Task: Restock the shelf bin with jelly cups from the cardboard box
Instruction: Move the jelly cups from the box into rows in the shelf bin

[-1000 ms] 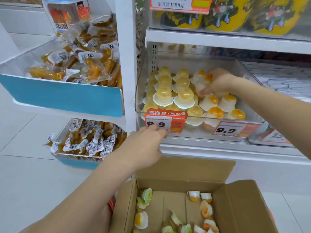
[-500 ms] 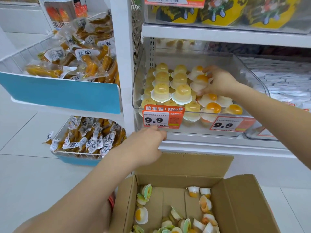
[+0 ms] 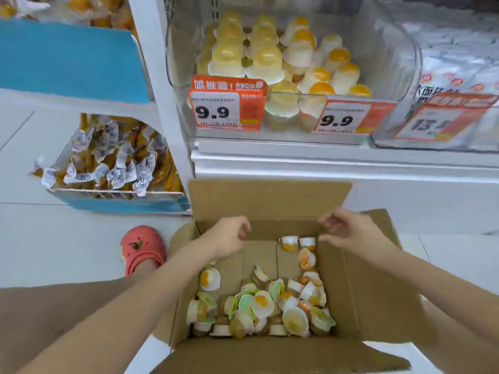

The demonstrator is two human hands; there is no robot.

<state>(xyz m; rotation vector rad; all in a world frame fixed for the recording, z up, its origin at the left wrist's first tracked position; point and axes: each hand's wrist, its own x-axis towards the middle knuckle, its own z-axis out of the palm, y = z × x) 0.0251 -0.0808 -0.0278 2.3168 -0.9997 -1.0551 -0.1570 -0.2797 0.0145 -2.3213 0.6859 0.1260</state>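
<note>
The open cardboard box sits on the floor below me, with several jelly cups heaped at its near end and two upright cups at the far wall. Above it, the clear shelf bin holds rows of yellow and orange-topped jelly cups. My left hand hovers over the box's far left corner, fingers loosely curled and holding nothing. Over the far right corner hangs my right hand, fingers also loosely curled and empty.
Price tags reading 9.9 hang on the bin front. A second clear bin of white packets stands to the right. Wire baskets of wrapped snacks are on the left rack. A red clog stands on the tile floor beside the box.
Both hands have dropped from the shelf to above the box: the right left the cups in the bin, the left left the price tag. The view tilted down.
</note>
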